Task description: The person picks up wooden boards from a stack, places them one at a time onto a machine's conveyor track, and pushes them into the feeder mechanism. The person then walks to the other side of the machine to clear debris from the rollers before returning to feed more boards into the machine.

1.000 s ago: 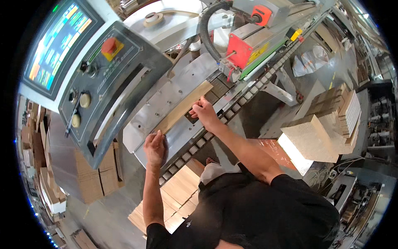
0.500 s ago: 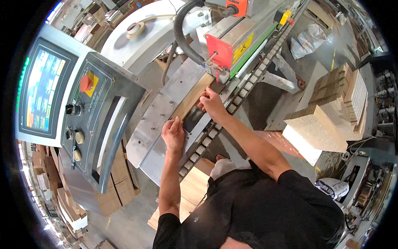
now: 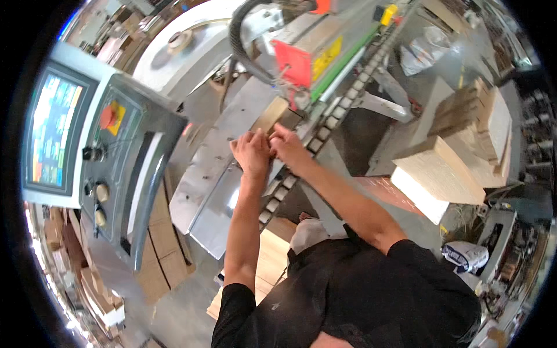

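A light wooden board (image 3: 268,115) lies on the grey metal machine table (image 3: 214,168), its far end under the red guard (image 3: 294,62) of the machine head. My left hand (image 3: 252,153) rests on the board's near end with fingers curled over it. Right beside it, my right hand (image 3: 288,146) presses the same end, next to the roller track (image 3: 325,124). The two hands touch each other.
A control panel (image 3: 110,151) with a red button, knobs and a coloured screen (image 3: 51,134) stands at left. Stacks of wooden boards (image 3: 447,168) sit at right, more boards (image 3: 272,255) below the table near my body. A black hose (image 3: 243,40) curves above.
The board has slid further in under the red guard, so less of it shows. My left hand has moved up along the table to join my right hand at the board's end.
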Available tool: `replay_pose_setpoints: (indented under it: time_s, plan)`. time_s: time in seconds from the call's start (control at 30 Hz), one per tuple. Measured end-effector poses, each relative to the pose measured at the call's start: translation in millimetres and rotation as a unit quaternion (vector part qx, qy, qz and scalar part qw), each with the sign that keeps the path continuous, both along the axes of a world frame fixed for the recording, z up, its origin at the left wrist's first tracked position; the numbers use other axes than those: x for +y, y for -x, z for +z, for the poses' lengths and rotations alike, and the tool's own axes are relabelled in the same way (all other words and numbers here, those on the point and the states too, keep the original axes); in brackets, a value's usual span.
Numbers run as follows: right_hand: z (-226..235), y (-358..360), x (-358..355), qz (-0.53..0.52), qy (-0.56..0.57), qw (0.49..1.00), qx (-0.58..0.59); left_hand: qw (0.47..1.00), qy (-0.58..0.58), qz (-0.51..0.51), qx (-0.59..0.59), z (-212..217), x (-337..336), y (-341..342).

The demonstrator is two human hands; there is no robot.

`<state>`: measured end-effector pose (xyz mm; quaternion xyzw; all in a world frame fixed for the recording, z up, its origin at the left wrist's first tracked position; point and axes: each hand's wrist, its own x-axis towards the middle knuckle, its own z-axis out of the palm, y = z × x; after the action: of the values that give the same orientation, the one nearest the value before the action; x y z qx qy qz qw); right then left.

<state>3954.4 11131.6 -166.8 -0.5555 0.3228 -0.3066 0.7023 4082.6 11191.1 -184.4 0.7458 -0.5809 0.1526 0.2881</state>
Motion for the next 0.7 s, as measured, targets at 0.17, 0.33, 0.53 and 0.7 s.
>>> replay_pose_setpoints:
  time_s: [0.17,0.33,0.53,0.7]
  plan:
    - [23.9,62.2,41.6,-0.071,0.155,0.98,0.099,0.98,0.038,-0.047,0.19,17.0,-25.2,14.5]
    - [108.5,240.4,34.9,-0.196,0.395,0.894,0.08,0.999,0.042,-0.031,-0.013,18.8,5.3,65.2]
    - [165.5,472.5,-0.4,-0.586,0.272,0.696,0.313,0.993,0.039,-0.085,0.071,37.3,37.3,150.2]
    - [122.7,578.1,-33.6,-0.601,-0.117,0.79,-0.021,0.974,0.056,-0.174,0.133,34.2,37.3,211.3]
